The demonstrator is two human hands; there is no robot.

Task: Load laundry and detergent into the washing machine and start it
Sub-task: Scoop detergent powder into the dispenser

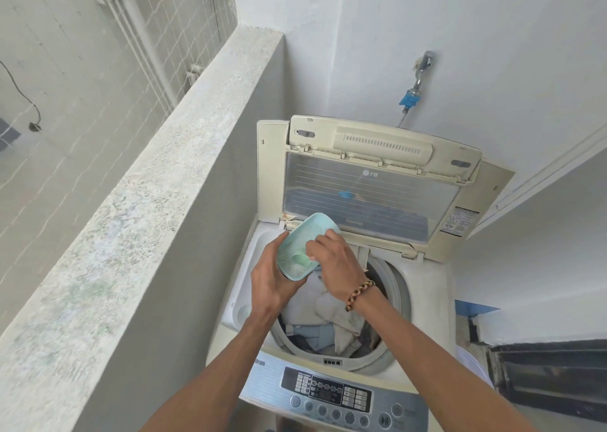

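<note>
Step in hand: the person seems to be taking detergent out of a pale green tub [303, 244] held over the open washing machine [423, 287], with the laundry [331, 316] already in the drum.
Left hand [272, 277]: cups the tub from below and from the side, fingers curled round its lower wall, tilting the open mouth toward the right hand.
Right hand [335, 260]: reaches into the tub; its fingers [317, 246] are bent down inside and hidden past the rim, so it cannot be told whether they pinch the small green scoop [300, 260] or only touch it.
Tub: above the rear left rim of the drum opening, just in front of the raised lid [371, 198].
Laundry: a heap of pale and blue cloth filling the drum, directly below both hands.
Control panel [341, 398]: at the near edge, untouched; starting appears not yet done.
Doing it well: keep the tub over the drum so that spilled powder falls on the clothes; hold the tilt shallow so nothing slides out; lift the scoop level, then empty it low over the cloth rather than from height.
Risk: powder landing on the white top deck beside the drum.
</note>
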